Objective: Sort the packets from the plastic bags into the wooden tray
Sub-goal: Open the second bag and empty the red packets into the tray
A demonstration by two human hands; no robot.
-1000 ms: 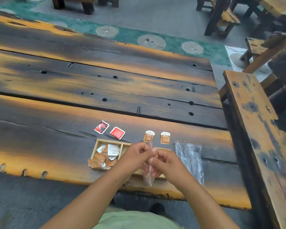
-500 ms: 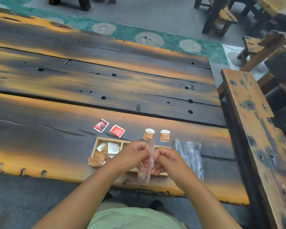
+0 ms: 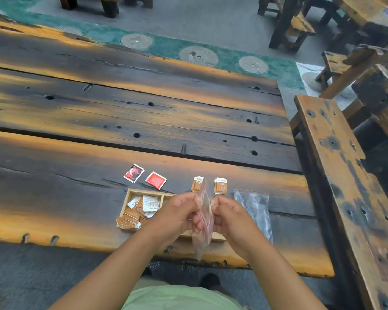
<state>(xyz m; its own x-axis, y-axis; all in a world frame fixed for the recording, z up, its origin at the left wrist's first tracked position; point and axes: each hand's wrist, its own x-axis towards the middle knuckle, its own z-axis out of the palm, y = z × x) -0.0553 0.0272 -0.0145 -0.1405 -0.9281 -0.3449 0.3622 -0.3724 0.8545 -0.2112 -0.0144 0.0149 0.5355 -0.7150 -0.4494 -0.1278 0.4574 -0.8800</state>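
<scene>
Step in hand, as I judge it: open the bag (image 3: 203,240) at its mouth. I have the left hand (image 3: 179,214) and the right hand (image 3: 231,217) each pinching one lip of the mouth between thumb and fingers. The bag hangs upright between them, over the right part of the tray (image 3: 130,196) and the near bench edge. I cannot tell what the bag contains.

Procedure:
1. Pull the lips apart evenly; a one-sided pull is likely to twist the thin film rather than part the seal.
2. Hold the mouth over the tray, so nothing drops past the bench edge.
3. Choose the compartment before tipping. The left one is heaped with packets (image 3: 143,209), orange and white, some overhanging its near corner. My hands hide most of the others.

Two red packets (image 3: 133,172) and two orange packets (image 3: 220,185) lie on the bench just beyond the tray. A second bag (image 3: 253,209) lies flat to the tray's right.

Surface: the bench (image 3: 121,113) is scorched dark planks with orange streaks, bored holes and open seams; a packet could lodge in a seam.

Room: a plank seat (image 3: 329,164) stands at the right, with more wooden furniture beyond. The floor (image 3: 211,16) is grey, with a green strip (image 3: 229,57) along the bench's far side.
</scene>
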